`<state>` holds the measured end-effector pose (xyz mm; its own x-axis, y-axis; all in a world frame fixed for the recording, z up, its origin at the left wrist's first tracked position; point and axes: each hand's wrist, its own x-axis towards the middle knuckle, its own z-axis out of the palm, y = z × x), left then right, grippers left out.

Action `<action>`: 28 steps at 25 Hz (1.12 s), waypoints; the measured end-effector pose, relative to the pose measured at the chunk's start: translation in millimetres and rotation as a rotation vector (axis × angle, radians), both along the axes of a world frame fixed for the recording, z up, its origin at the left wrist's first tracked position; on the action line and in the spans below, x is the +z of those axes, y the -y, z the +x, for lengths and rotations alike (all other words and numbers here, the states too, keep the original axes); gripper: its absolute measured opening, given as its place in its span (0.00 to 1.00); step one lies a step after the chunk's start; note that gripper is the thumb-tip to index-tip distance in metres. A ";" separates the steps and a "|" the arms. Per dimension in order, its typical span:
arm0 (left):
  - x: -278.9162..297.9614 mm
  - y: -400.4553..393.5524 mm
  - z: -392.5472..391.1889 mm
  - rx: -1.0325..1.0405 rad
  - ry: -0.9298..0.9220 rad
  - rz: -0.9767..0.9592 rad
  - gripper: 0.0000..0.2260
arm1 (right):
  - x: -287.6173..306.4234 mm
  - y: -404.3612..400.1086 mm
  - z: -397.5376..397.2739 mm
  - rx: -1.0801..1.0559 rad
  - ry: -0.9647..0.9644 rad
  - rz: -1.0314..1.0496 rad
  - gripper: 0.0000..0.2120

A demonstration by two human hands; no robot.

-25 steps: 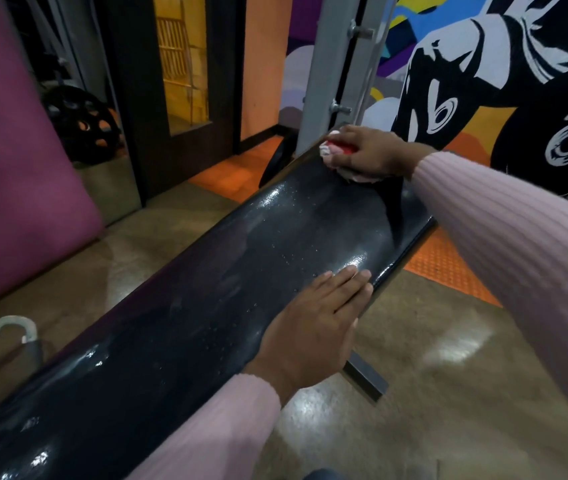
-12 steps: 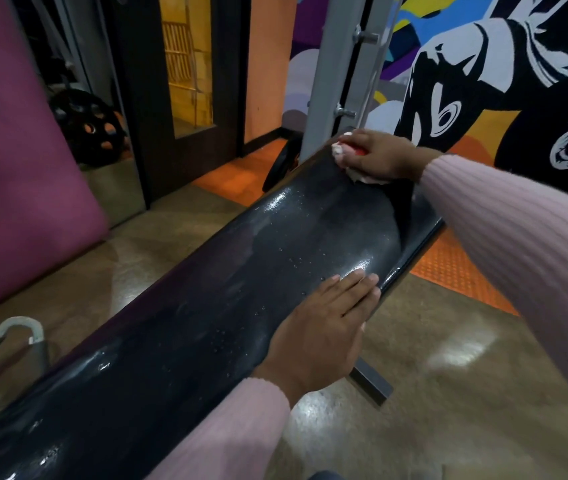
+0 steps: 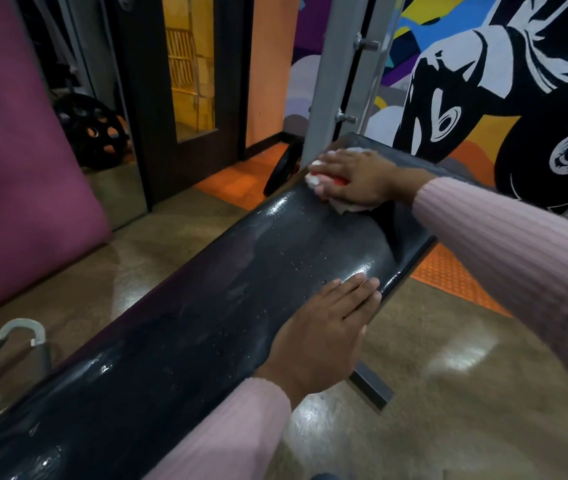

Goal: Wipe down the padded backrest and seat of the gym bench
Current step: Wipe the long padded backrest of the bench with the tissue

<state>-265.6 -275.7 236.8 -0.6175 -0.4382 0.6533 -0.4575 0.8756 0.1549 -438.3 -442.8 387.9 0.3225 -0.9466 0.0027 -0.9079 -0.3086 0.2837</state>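
Right, head view only. The black padded gym bench [image 3: 206, 306] runs diagonally from lower left to upper right, its surface glossy and speckled with droplets.

Left hand [image 3: 320, 330]: flat on the pad near its right edge, about midway along the visible length. Fingers straight and together, palm down, gripping nothing. Pink ribbed sleeve [image 3: 227, 431] comes in from the bottom.

Right hand [image 3: 351, 180]: at the far end of the pad, well apart from the left hand. Fingers curled over a white cloth [image 3: 343, 207] and pressing it onto the pad. White fabric pokes out past the fingertips on the left and under the palm. Something red [image 3: 339, 181] shows under the fingers; cannot tell what it is. Right arm reaches in from the right edge of the frame, same pink sleeve.

Just right of the right hand there is a dark dip across the padding; cannot tell if it is a seam or a gap between two pads.

Surroundings: grey metal upright [image 3: 338, 81] behind the far end of the bench, painted mural [image 3: 500, 81] on the wall at right, magenta mat [image 3: 15, 150] leaning at left, black weight plate [image 3: 92, 133] beside it, tan polished floor [image 3: 466, 393] with an orange tiled strip [image 3: 455, 275].
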 end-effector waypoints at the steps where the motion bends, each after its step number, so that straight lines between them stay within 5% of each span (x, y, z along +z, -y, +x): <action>1: 0.4 0.1 -0.7 -0.001 0.000 0.001 0.20 | 5.2 5.2 -8.4 -0.075 0.024 -0.012 0.28; 4: 1.8 0.2 -0.5 0.004 0.008 0.015 0.21 | 4.5 23.7 11.6 -0.279 -0.004 -0.064 0.30; 11: 2.1 -3.1 -1.4 -0.006 -0.032 0.006 0.19 | -24.5 -26.7 29.9 0.093 -0.024 -0.054 0.29; 17: 0.0 -2.2 -1.7 0.020 0.019 -0.012 0.21 | -5.6 14.2 16.2 -0.199 -0.017 -0.072 0.29; 21: 1.5 0.4 0.3 0.017 0.018 0.004 0.20 | -32.6 -0.4 79.4 -0.017 -0.059 -0.022 0.29; 24: 3.2 -0.1 0.1 -0.001 0.002 0.009 0.20 | -38.8 -35.3 56.4 0.138 0.034 -0.031 0.28; 28: 2.6 -0.4 -0.5 0.000 -0.011 -0.002 0.20 | -24.8 -29.1 20.2 -0.004 0.043 -0.102 0.24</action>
<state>-266.1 -275.3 239.5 -0.6102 -0.4365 0.6612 -0.4554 0.8761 0.1581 -418.1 -413.7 363.1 0.3159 -0.9420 0.1129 -0.9212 -0.2761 0.2742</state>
